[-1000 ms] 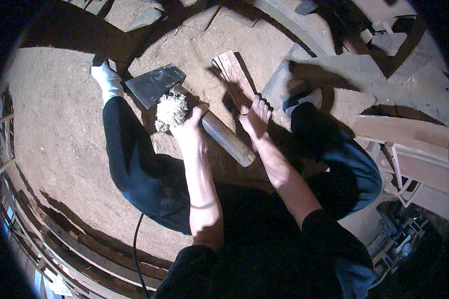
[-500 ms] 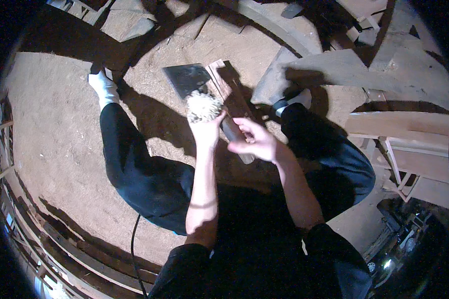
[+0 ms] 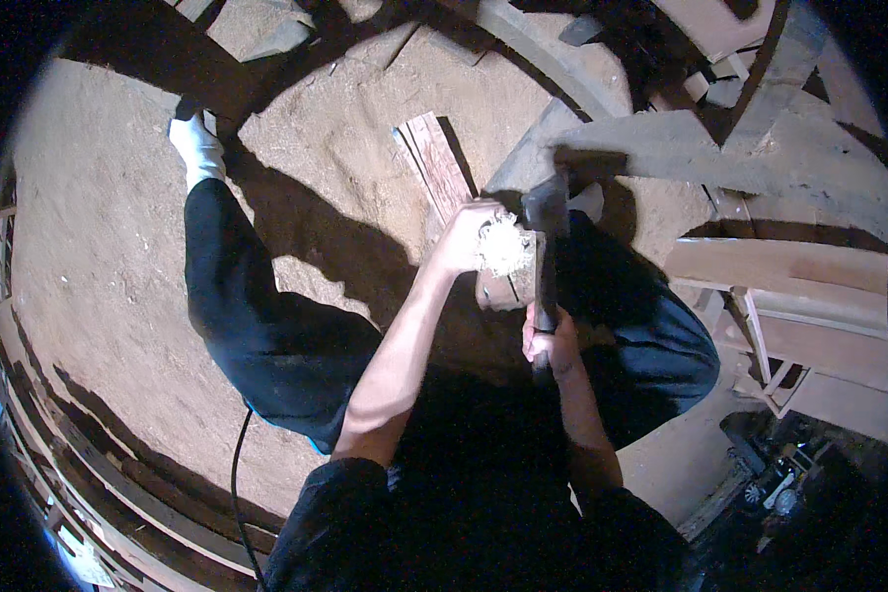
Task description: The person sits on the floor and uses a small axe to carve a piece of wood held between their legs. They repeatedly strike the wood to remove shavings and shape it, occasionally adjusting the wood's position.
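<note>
My left hand is closed on a pale, ragged clump with a frayed top, brightly lit; its lower part is hidden. Just to the right, my right hand is wrapped round the handle of a hatchet-like tool. The tool stands nearly upright, its dark, blurred head uppermost beside the clump. Beyond my left hand lies a reddish-brown wooden piece, grooved along its length. Below the clump is a light-brown wooden block, partly hidden. I cannot tell whether the tool touches the clump.
My legs spread to both sides over a sandy brown floor. Large grey timbers lie at the far right. Stacked boards stand at the right, with dark machinery below. A black cord runs at the lower left.
Both hands have moved right. The tool, earlier lying with its broad dark blade pointing away to the left, now stands nearly upright in my right hand. The clump has moved right with my left hand.
</note>
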The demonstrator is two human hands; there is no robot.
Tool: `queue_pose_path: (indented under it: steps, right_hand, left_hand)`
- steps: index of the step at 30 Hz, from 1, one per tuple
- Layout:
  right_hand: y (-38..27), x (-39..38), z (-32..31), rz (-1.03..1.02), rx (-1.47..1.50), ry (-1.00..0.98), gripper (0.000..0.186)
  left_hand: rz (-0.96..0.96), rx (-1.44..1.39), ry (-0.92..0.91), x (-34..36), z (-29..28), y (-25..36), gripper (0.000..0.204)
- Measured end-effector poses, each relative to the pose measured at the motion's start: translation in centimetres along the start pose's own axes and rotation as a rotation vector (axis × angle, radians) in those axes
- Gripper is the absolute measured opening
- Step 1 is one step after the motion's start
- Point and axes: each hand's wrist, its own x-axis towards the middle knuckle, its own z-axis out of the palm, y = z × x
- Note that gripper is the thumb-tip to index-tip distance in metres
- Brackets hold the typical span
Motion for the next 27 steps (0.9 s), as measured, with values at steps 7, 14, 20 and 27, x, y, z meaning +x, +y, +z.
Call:
queue_pose_path:
  steps: [7,14,20,27]
  right_hand:
    - [1.1,-0.9,-0.4,-0.152,0.013,-0.086,0.037]
    - [0.0,-2.5,0.9,-0.156,-0.173,-0.075,0.036]
    - [-0.5,-4.9,2.1,-0.185,-0.306,-0.096,0.041]
    - [-1.5,-4.2,2.3,-0.036,-0.441,-0.149,0.043]
  left_hand:
    - [-0.007,0.059,0.054,-0.9,1.2,-4.6,0.02]
    - [-0.042,0.011,0.147,-1.1,1.0,-3.9,0.016]
    - [-0.271,-0.307,0.173,-1.2,1.4,-3.6,0.01]
    - [0.026,0.056,0.182,-0.7,1.6,-4.5,0.017]
